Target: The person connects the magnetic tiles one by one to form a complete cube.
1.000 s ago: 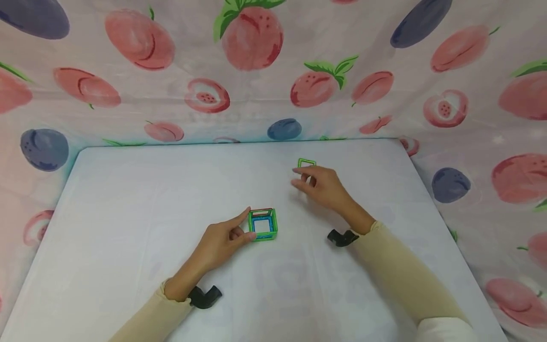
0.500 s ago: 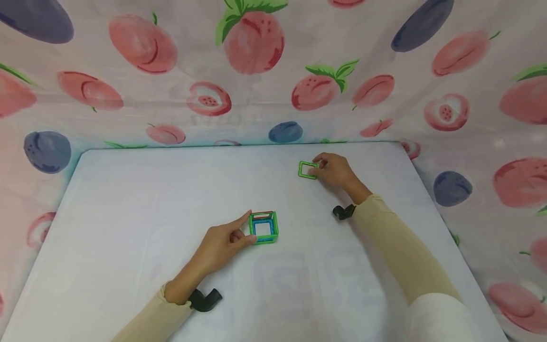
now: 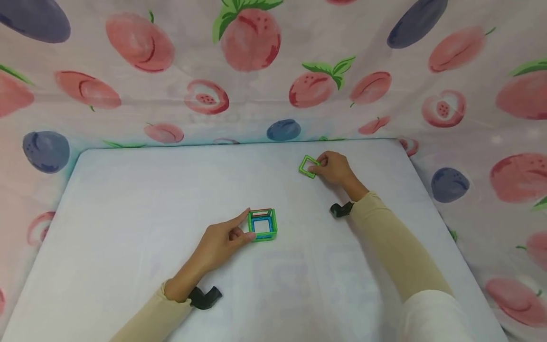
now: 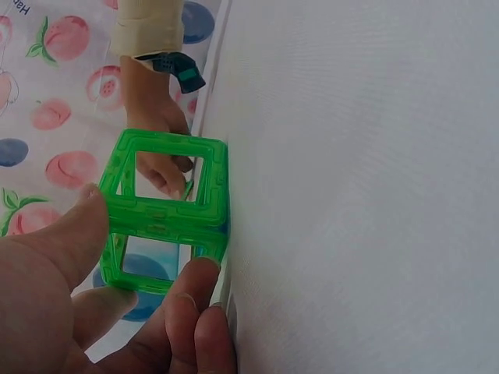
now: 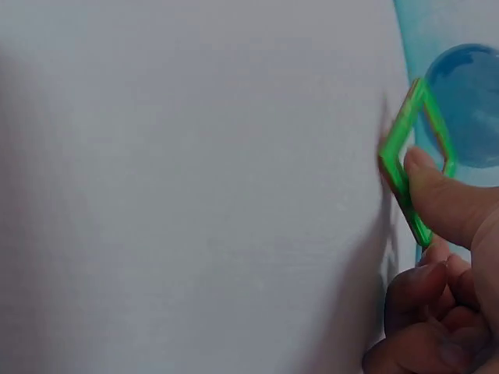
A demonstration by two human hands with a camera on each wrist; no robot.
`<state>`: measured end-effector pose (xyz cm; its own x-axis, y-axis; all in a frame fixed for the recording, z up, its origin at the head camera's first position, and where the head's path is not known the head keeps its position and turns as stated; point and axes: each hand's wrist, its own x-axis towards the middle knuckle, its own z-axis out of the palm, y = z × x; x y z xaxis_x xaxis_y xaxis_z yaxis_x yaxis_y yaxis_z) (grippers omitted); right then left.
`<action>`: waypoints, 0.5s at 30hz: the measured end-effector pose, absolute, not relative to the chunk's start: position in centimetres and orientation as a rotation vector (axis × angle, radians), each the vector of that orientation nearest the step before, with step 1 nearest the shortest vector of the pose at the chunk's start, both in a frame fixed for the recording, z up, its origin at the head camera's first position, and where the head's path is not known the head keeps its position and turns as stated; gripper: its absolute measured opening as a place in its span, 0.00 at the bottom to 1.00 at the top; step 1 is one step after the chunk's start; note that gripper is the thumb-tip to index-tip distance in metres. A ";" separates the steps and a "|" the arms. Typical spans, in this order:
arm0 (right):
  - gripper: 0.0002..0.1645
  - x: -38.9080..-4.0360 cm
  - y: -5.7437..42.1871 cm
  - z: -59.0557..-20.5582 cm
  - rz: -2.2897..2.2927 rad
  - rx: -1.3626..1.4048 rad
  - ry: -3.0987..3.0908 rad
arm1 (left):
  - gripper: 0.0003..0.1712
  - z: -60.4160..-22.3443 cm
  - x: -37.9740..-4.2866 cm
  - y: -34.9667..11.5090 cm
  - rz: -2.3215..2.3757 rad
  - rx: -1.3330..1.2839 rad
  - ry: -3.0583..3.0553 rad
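Observation:
In the head view, an open-topped box of magnetic tiles [image 3: 275, 222] stands mid-table, with green, blue and reddish frames. My left hand [image 3: 220, 244] holds its left side, thumb and a finger at two corners. The left wrist view shows green frames of this box [image 4: 160, 209] close up, between thumb and fingers. Farther back on the right, my right hand [image 3: 335, 168] pinches a single green square magnetic tile [image 3: 302, 163] by one corner. The right wrist view has that tile [image 5: 401, 128] tilted, the thumb over its edge; whether it touches the table I cannot tell.
A white-covered table [image 3: 171, 190] lies under both hands. Behind it and along its sides hangs a fruit-print cloth [image 3: 252, 114]. Each wrist carries a black camera mount, the left mount [image 3: 205, 298] lying low over the tabletop.
My right hand reached to the back right and took hold of the green magnetic tile, then turned it cornerwise. My left hand stays on the box.

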<state>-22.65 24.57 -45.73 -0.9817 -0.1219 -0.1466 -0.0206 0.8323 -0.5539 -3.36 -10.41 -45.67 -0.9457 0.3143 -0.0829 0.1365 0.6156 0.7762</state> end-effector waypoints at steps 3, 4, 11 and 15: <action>0.22 -22.1 24.6 -45.0 -0.859 -0.151 2.824 | 0.39 -45.7 -3.4 -10.4 1.242 0.365 2.625; 0.21 -21.8 24.6 -44.7 -0.871 -0.178 2.812 | 0.39 -45.6 -3.5 -10.3 1.242 0.364 2.628; 0.13 -19.5 23.0 -41.9 -0.959 -0.474 2.587 | 0.39 -45.5 -3.7 -10.3 1.239 0.365 2.628; 0.11 -18.2 20.7 -40.1 -0.951 -0.656 2.466 | 0.39 -45.4 -3.6 -10.3 1.228 0.344 2.616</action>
